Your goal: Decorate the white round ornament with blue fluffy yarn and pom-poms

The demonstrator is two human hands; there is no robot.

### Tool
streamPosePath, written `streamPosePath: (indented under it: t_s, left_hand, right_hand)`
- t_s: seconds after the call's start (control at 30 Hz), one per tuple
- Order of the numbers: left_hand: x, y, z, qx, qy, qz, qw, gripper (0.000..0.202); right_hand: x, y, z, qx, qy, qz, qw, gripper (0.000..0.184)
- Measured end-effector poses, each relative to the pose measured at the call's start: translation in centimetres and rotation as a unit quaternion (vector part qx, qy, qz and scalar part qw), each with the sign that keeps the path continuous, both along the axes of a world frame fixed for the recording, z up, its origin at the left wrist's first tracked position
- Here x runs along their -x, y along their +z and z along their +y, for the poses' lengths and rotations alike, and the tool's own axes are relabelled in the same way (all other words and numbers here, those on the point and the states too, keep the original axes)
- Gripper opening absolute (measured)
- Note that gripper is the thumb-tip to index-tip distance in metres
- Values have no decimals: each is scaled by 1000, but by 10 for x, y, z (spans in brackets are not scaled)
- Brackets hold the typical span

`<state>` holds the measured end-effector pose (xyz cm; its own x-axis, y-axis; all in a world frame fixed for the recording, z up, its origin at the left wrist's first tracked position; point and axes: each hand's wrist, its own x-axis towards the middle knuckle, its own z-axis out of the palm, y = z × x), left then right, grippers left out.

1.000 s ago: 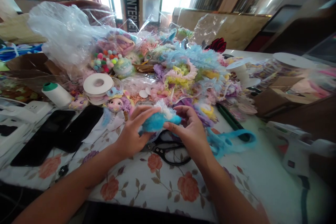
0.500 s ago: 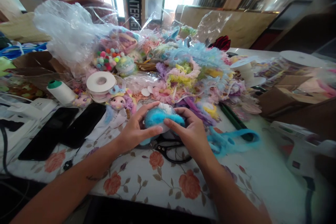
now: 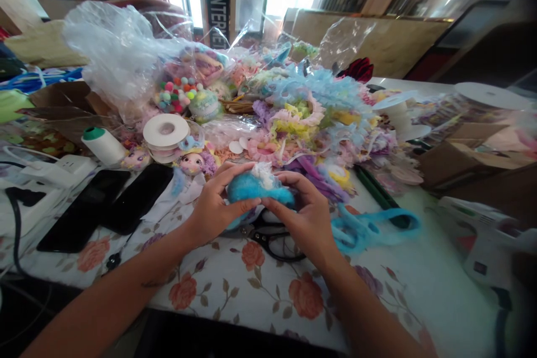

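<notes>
Between my two hands is a round, fluffy blue ball (image 3: 247, 185) with a white lacy tuft on top. My left hand (image 3: 216, 201) curls round its left side, with the thumb across the near face. From the right, my right hand (image 3: 304, 212) grips it, its thumb tip close to the left one. Black-handled scissors (image 3: 268, 246) lie on the flowered cloth just beneath, partly covered by my hands. A loose strip of fuzzy blue material (image 3: 373, 226) rests right of my right hand. The ball's underside is hidden.
Two black phones (image 3: 84, 210) lie at left beside a power strip (image 3: 31, 201). A thread cone (image 3: 103, 145), a white ribbon spool (image 3: 165, 131) and doll faces (image 3: 193, 162) stand behind. Lace heaps (image 3: 314, 89) fill the back. A glue gun (image 3: 482, 246) and cardboard box (image 3: 465, 151) are at right.
The ball has turned in my hands, so more of the white tuft shows on top. My right thumb has slid down and left, nearer my left thumb. The view has shifted slightly.
</notes>
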<state>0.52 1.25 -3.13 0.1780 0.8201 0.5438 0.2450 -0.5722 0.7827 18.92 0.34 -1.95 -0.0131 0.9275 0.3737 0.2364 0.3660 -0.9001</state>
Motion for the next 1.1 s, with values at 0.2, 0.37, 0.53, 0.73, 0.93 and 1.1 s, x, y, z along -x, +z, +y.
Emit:
streamPosePath:
  t_s: [0.2,0.37,0.53,0.73,0.93,1.1]
  left_hand:
    - [1,1,-2,-6,-8,19,1000,58]
    - [4,-1,0,-84,64,53,993,58]
    - [5,-3,1,-38,106,25,993,60]
    - [1,2,0,92,12,-80,992,60]
    - [2,4,0,150,-47,-105,982,63]
    - [1,3,0,180,-60,-132,973,62]
  right_hand:
    - [2,-6,2,-15,-8,2,1000,28]
    - [2,-10,0,-191,-66,-93,975,40]
    - [0,-8,-7,-432,-85,-261,859,38]
    - [1,-15,-5,-416,-76,-300,855,41]
    - [0,-17,-3,-382,-53,-274,881,44]
    - [2,-16,0,-364,-33,-226,903,40]
